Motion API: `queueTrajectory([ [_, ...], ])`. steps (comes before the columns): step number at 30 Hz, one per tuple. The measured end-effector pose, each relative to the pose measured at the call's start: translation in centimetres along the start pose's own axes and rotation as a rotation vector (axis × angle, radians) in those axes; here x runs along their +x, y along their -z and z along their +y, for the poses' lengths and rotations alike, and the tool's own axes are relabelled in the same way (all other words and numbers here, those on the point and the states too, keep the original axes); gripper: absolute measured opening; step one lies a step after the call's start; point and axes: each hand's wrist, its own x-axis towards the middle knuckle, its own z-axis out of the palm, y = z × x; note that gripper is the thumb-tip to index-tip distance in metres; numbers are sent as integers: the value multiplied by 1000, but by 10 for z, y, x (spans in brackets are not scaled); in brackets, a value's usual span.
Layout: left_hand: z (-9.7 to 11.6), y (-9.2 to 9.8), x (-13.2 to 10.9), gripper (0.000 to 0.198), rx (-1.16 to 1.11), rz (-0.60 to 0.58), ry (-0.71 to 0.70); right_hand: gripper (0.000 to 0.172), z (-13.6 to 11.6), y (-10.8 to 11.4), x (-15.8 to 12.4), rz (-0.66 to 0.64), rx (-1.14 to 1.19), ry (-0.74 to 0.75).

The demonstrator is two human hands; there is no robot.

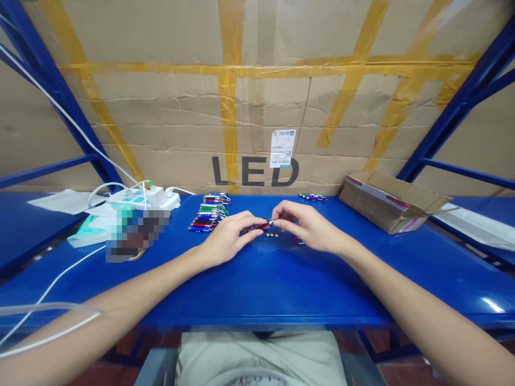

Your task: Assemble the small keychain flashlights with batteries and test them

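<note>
Slim red piece (264, 226), one, landmark for this entry: held just above the blue table (261, 289), between the two hands, its long side running roughly crosswise. Left hand (232, 236): at the left end of the slim red piece, thumb and forefinger narrowed on it. Right hand (309, 225): at its right end, fingers pinched together there; whether they also grip a separate small part is too small to tell. Small round metallic discs (272, 235), several: on the table just on the near side of the slim red piece, in a short row. Red loop (298, 242), one: to its right, beneath the right hand, partly hidden. Slim metallic tubes with clips (207, 214), in blue, red, green and silver: a column to its left, laid side by side. Second group of tubes, green and purple (313, 198): beyond it to the right. Cardboard box (374, 202), open-topped: farther to its right. White power strip (155, 198), with cables: well to its left, beyond a pixelated item (137, 236) that cannot be identified. Cardboard wall (181, 128), yellow-taped, lettered "LED": behind it, bearing a white label (282, 148).
</note>
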Motion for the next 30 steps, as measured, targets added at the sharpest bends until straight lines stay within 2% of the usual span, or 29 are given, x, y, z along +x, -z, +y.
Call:
queueTrajectory([
  [16, -4, -1, 0, 24, 36, 48, -53, 22, 4, -6, 0, 7, 74, -42],
  [25, -1, -1, 0, 21, 72, 51, -36, 24, 5, -7, 1, 10, -76, 42],
  [30, -3, -3, -2, 22, 219, 38, -84, 30, 4, -10, 0, -30, 47, -76],
])
